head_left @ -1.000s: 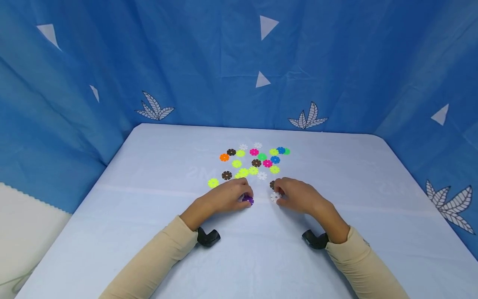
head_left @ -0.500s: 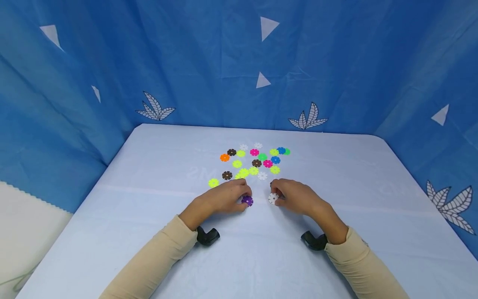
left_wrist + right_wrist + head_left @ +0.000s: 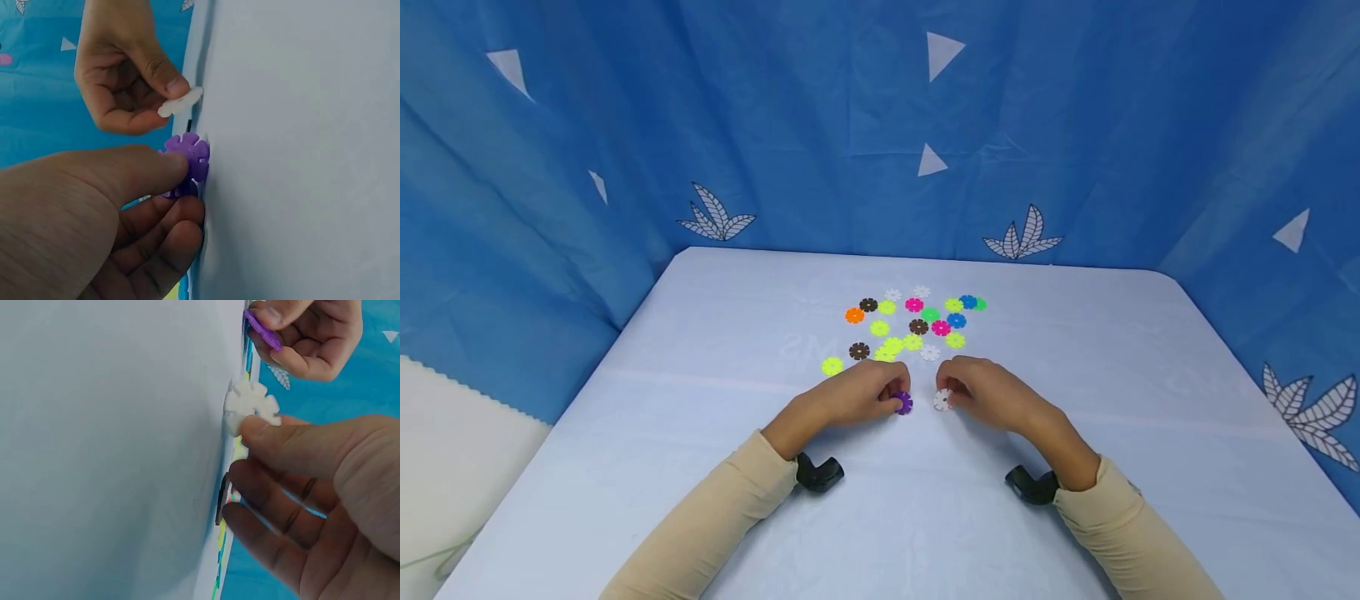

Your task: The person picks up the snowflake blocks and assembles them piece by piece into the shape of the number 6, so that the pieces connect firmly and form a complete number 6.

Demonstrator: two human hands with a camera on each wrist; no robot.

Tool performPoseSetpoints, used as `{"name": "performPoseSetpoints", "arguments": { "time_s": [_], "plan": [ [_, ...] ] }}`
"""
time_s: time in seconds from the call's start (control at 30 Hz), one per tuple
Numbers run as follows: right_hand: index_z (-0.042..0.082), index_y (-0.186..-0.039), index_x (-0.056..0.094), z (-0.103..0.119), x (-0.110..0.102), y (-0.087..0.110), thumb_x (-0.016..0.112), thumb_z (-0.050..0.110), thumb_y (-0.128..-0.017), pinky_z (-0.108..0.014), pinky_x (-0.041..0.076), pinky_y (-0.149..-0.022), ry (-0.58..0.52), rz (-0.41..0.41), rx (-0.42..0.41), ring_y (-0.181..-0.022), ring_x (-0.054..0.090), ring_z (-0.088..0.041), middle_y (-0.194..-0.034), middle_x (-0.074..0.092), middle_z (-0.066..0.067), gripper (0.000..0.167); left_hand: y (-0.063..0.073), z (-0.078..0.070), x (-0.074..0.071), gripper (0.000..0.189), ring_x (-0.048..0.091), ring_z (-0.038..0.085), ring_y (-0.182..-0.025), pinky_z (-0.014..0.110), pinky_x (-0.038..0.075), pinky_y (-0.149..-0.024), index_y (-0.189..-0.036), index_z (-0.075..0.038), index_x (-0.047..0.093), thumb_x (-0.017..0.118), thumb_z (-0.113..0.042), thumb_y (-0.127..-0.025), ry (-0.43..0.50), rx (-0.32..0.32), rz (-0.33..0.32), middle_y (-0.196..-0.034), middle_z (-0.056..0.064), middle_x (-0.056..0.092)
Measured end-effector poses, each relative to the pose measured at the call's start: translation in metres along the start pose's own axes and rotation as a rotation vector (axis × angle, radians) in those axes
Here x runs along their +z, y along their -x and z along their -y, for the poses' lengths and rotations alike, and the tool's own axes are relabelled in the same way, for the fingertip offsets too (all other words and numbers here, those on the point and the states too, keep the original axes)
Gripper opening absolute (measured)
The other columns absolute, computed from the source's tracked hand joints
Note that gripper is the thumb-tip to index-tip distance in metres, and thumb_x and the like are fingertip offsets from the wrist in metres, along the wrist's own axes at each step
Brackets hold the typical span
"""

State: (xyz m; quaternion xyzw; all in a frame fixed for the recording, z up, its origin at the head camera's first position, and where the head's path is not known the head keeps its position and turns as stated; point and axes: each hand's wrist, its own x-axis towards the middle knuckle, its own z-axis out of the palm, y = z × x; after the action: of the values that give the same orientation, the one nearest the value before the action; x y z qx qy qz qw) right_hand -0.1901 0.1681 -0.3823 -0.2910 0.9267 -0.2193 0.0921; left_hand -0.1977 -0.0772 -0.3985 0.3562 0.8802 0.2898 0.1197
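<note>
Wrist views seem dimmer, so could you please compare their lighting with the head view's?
Head view: bright, soft shadows on the white table; left wrist: dimmer, table greyish, purple disc distinct; right wrist: likewise dim, white disc slightly greyish.

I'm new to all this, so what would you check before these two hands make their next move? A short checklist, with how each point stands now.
1. Left grip has the purple disc: ok, pinched.
2. Right grip has the white disc: ok, pinched.
3. Space between the two held discs is unobstructed: ok, in the head view a gap shows with nothing standing in it.
4. Slots of the held discs lined up: cannot tell, each wrist view shows the other hand's disc nearly edge-on.
5. Brown disc clear of the right grip: cannot tell, it looks very close in the right wrist view.
</note>
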Motion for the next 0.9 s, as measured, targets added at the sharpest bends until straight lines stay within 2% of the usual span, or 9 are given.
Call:
{"name": "performPoseSetpoints", "arguments": {
  "time_s": [0.27,0.4,0.63,0.9],
  "plan": [
    [0.014,-0.099,0.068,0.001,0.001,-0.001,0.078,0.002,-0.088,-0.028,0.052,-0.075,-0.066,-0.003,-0.132,-0.082,0.055,-0.013,-0.086,0.060,0.009,0.019,0.000,0.000,0.002,0.014,0.062,0.010,-0.082,0.023,0.053,-0.077,-0.101,-0.012,0.064,0.074,-0.006,-0.092,0.162,-0.024,-0.051,-0.088,-0.006,0.065],
    [0.015,-0.098,0.068,0.003,0.002,-0.001,0.077,0.002,-0.089,-0.027,0.051,-0.073,-0.073,0.000,-0.144,-0.081,0.054,-0.013,-0.084,0.058,0.009,0.018,0.000,0.000,0.005,0.014,0.062,0.009,-0.082,0.025,0.053,-0.076,-0.103,-0.011,0.069,0.073,-0.004,-0.092,0.210,-0.022,-0.073,-0.087,-0.006,0.066],
    [0.013,-0.095,0.069,0.006,0.002,0.000,0.077,0.001,-0.088,-0.027,0.051,-0.071,-0.058,-0.020,-0.182,-0.078,0.053,-0.012,-0.083,0.059,0.008,0.016,-0.002,0.001,0.008,0.012,0.065,0.009,-0.078,0.027,0.054,-0.070,-0.103,-0.010,0.072,0.072,-0.003,-0.093,0.283,-0.055,-0.065,-0.084,-0.007,0.068],
    [0.012,-0.093,0.069,0.005,0.002,0.000,0.078,0.002,-0.087,-0.026,0.051,-0.069,-0.068,-0.023,-0.168,-0.075,0.054,-0.011,-0.081,0.060,0.010,0.015,-0.003,0.004,0.012,0.010,0.067,0.010,-0.073,0.027,0.056,-0.069,-0.102,-0.006,0.075,0.072,-0.002,-0.093,0.336,-0.058,-0.076,-0.083,-0.004,0.070]
  ]
}}
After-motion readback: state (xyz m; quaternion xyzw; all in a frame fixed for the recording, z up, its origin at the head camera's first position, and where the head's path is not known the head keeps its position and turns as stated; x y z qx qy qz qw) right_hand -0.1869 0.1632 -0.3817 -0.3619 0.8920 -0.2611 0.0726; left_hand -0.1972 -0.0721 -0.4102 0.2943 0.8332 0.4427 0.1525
